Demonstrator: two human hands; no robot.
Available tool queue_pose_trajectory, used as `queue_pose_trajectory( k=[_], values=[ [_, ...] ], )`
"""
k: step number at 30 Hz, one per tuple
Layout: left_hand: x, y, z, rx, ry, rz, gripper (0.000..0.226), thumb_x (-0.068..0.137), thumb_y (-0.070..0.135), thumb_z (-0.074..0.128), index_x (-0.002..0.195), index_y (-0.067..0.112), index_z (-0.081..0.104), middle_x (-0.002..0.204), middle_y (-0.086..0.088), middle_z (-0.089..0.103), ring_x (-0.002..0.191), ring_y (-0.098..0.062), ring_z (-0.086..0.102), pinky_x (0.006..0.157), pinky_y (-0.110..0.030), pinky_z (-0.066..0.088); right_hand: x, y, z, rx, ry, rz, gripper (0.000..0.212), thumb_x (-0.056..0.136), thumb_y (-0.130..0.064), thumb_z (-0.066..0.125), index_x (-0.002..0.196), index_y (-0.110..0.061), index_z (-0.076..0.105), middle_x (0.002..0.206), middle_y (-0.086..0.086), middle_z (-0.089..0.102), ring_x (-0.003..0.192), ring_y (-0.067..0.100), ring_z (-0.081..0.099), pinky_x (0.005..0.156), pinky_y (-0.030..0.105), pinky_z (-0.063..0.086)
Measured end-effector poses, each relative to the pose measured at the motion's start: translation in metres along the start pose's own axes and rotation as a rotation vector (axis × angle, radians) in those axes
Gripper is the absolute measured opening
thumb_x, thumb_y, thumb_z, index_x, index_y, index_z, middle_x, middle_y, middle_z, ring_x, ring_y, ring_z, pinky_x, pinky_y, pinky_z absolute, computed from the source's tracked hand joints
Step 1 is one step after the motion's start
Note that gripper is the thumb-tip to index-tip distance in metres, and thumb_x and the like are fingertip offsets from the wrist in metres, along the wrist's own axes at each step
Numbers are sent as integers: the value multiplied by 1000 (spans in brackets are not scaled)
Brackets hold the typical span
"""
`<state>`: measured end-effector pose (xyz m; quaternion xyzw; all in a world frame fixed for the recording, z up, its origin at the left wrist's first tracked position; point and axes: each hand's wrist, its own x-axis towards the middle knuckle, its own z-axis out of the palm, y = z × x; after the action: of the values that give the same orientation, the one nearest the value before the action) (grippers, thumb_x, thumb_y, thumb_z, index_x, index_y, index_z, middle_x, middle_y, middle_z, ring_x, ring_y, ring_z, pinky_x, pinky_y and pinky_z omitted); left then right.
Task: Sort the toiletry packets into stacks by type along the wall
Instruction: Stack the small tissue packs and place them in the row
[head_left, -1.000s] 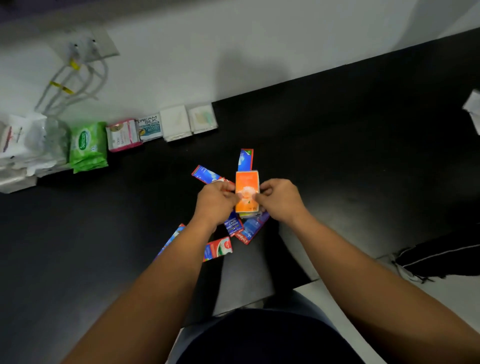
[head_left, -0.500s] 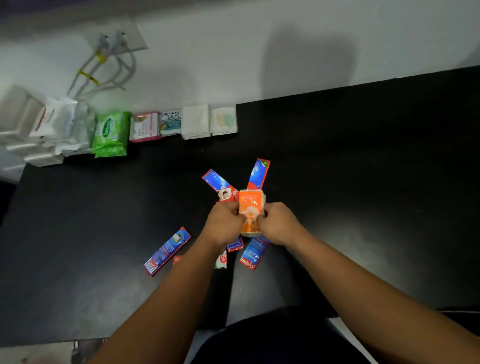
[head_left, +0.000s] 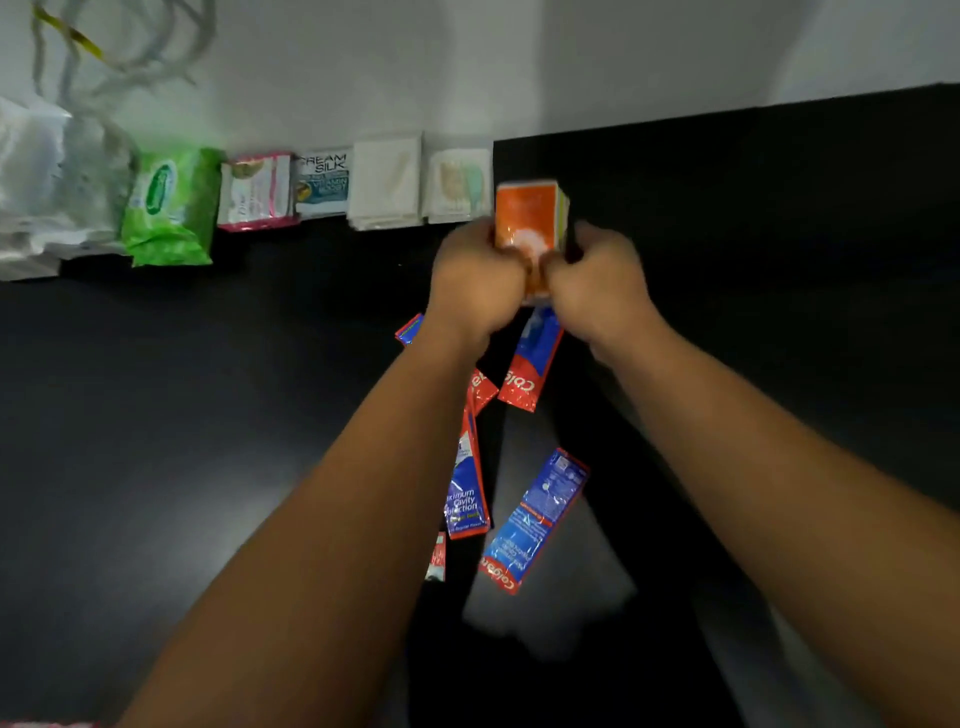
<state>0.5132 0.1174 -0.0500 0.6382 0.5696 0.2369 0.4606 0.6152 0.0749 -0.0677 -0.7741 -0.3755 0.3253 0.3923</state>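
**Orange stack at the end of the row**

Head view, and I'm watching both hands out front. The left hand (head_left: 475, 283) and the right hand (head_left: 597, 291) have their fingers (head_left: 587, 239) curled in on the near end of the orange packet stack (head_left: 527, 218), one hand on each side, pinching it between them. The stack sits just right of the pale sachet stack (head_left: 460, 184), the last pile in the row against the wall (head_left: 467, 67), and a little short of the wall itself. Blur hides whether it touches the tabletop (head_left: 208, 415) yet.

Its long axis runs away from me toward the wall, far end pointing at it, orange face up.

My read is that this is the placing step. To do it well, I'd square the edges while both hands pinch, set the stack down flat beside the pale pile without nudging it, with the far end in line with the neighbours (the white stack (head_left: 387, 182) is a fair guide), then let go on both sides together so nothing fans out.

The toothpaste sachets (head_left: 535, 519) lie scattered under my forearms, unsorted.
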Motion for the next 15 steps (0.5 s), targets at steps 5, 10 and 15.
queue_pose_trajectory(
  k=[5,10,15],
  values=[
    [39,-13,20,-42,17,-24,31,95,12,58,125,16,61,108,5,67,102,-13,66,96,-37,55,49,12,3,3,-60,96,18,97,-26,57,107,-18,69,96,-4,68,89,12,67,84,34,57],
    [23,-26,20,-24,24,146,61,94,32,68,147,25,40,109,21,58,94,10,60,85,-8,50,51,24,-3,65,-36,66,51,96,-48,48,134,-15,56,126,5,63,115,16,61,101,40,51],
    [11,-42,23,135,65,331,46,92,30,70,135,20,57,118,9,69,108,-1,65,96,-26,53,29,31,-4,220,-81,36,36,100,-34,48,126,-11,60,109,-1,67,103,10,64,97,32,51]
  ],
)
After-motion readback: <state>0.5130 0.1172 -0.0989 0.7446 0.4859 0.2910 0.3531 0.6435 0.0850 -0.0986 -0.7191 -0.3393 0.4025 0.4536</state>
